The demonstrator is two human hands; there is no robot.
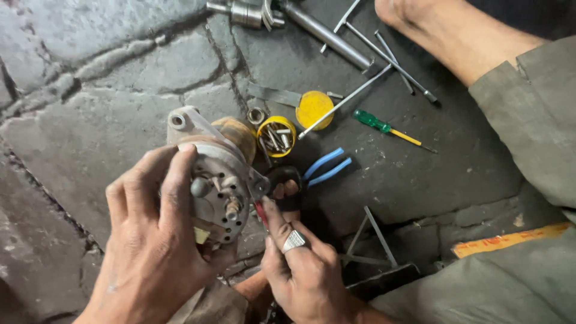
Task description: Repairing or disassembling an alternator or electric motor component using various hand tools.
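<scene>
Left hand [150,240] gripped motor [219,180] by rim; right hand [300,264] pinched red-handled tool [260,213] at its edge. Yellow cup [276,136], blue pliers [324,168] crowded close; bare stone floor [78,120] leftward.

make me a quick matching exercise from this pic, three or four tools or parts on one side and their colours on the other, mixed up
Things:
1. screwdriver on the floor
2. pliers handles
3. small cup of screws
4. ring on the right hand

Colours:
A. yellow
B. silver
C. green handle, yellow shank
D. blue

Pairs: 1-C, 2-D, 3-A, 4-B
</scene>
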